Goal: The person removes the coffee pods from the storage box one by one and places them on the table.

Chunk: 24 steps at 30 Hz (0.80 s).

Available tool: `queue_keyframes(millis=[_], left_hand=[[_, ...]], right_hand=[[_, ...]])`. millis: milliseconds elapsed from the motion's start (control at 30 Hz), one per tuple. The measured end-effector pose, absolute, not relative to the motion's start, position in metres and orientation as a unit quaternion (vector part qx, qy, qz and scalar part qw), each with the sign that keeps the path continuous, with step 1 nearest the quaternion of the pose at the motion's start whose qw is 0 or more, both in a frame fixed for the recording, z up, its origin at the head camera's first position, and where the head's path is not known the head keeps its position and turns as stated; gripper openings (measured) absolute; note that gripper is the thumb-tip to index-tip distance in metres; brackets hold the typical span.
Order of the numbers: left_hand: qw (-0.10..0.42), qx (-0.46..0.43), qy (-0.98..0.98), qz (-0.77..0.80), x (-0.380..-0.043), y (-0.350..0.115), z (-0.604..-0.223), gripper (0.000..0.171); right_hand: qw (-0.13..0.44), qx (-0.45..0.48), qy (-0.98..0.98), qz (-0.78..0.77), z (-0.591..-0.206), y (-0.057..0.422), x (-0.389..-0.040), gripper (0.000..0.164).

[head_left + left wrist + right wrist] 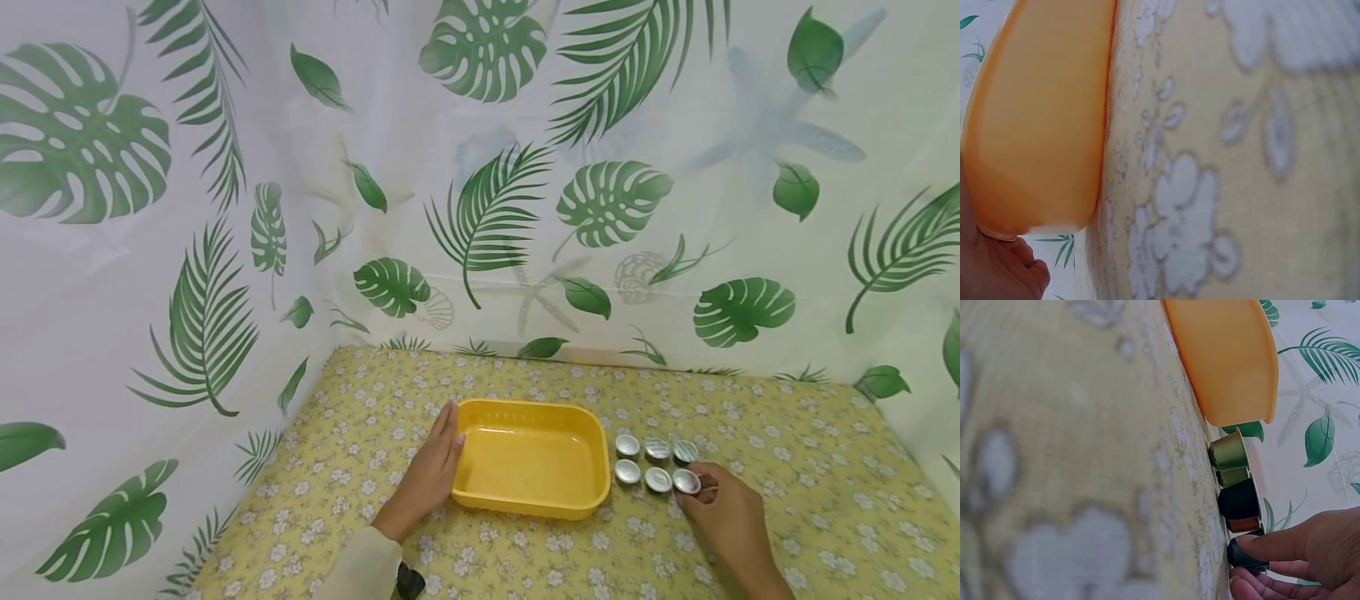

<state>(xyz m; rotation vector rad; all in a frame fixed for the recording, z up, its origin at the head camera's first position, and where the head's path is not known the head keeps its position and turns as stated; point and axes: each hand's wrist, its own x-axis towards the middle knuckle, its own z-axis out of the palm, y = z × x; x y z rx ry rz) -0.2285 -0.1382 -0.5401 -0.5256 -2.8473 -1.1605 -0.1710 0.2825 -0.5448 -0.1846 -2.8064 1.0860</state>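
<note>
A yellow plastic tray (pixel 528 505) with raised walls stands on the table, its inside bare. My left hand (pixel 429 471) holds its left end, thumb at the rim and the other fingers along the outer wall. To the tray's right, several coffee capsules with silver lids sit lid up in two short rows. My right hand (pixel 723 508) pinches the dark front right capsule (pixel 1241 553) between thumb and fingers, close to the table. In the right wrist view an olive-green capsule (pixel 1230 452) and a black capsule (pixel 1239 500) stand in line beyond it.
A yellow floral cloth (pixel 360 383) covers the table. Behind it and on the left rises a white sheet (pixel 480 333) printed with green leaves. A small black object (pixel 409 580) shows by the left sleeve at the bottom edge.
</note>
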Motion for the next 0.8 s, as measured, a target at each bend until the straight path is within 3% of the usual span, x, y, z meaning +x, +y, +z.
queue_keyframes(millis=[233, 500, 800], left_hand=[[0.001, -0.165, -0.917, -0.364, -0.232, -0.138, -0.539, 0.06], [0.011, -0.168, -0.917, -0.362, -0.24, -0.137, -0.542, 0.061], [-0.004, -0.141, -0.913, -0.382, -0.236, -0.145, -0.541, 0.063]], right_hand=[[0.069, -0.062, -0.928, 0.361, -0.541, 0.285, -0.166, 0.056], [0.083, -0.049, -0.936, 0.339, -0.524, 0.287, -0.164, 0.05], [0.079, -0.02, -0.944, 0.321, -0.509, 0.281, -0.165, 0.053]])
